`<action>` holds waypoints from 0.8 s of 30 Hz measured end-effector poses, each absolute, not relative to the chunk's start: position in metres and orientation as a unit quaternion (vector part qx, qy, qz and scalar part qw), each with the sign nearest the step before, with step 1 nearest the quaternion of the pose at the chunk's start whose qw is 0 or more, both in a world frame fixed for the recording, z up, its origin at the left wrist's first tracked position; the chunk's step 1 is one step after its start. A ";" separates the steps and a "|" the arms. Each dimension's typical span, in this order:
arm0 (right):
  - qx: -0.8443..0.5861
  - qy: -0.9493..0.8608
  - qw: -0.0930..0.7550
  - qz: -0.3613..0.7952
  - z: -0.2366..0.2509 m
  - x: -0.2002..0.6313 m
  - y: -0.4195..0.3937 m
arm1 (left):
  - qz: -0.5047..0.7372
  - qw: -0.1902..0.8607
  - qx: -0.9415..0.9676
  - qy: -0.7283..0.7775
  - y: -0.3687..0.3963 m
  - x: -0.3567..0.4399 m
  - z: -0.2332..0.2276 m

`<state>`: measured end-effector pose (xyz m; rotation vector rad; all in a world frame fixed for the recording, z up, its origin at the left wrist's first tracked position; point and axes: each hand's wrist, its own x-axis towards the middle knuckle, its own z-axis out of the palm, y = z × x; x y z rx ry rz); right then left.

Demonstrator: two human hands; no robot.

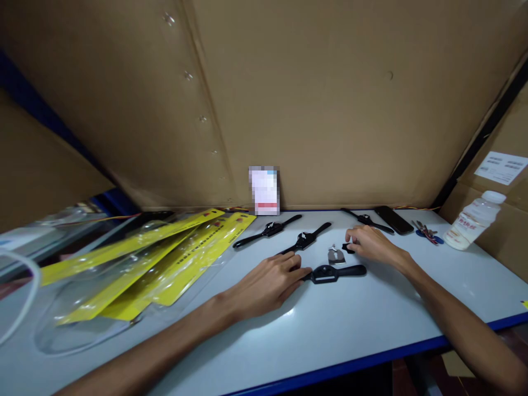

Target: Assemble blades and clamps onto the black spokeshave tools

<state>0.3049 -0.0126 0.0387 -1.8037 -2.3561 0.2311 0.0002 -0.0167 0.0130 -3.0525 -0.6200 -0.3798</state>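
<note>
A black spokeshave body lies on the white table with its slot bare. The fingers of my left hand are closed on its left handle. My right hand pinches a small black cap piece just above the table, to the right of a flat metal blade. A small shiny screw lies at the blade's upper edge. Behind my left hand is a spokeshave with its parts fitted, its lower handle partly hidden by the hand. Another fitted spokeshave lies farther back on the left.
Yellow cards with clear blister packaging spread across the left. A further spokeshave, a black phone, keys and a plastic bottle stand or lie at the back right. A blurred upright card leans on the cardboard wall.
</note>
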 end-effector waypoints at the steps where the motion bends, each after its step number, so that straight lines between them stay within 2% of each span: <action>1: -0.601 -0.792 0.084 0.074 0.040 0.304 -0.014 | -0.120 0.002 -0.973 -0.199 -0.017 0.000 0.013; 7: -0.603 -0.790 0.099 0.044 0.047 0.300 -0.016 | -0.130 -0.004 -0.972 -0.196 -0.017 0.000 0.014; 11: -0.562 -0.812 0.108 0.112 0.047 0.291 -0.021 | -0.124 -0.002 -0.973 -0.195 -0.017 0.001 0.015; 16: -0.589 -0.793 0.059 0.147 0.042 0.279 -0.027 | -0.125 -0.004 -0.972 -0.200 -0.018 0.001 0.017; 24: -0.614 -0.749 0.118 0.218 0.031 0.282 -0.010 | -0.134 0.012 -0.973 -0.190 -0.016 0.001 0.014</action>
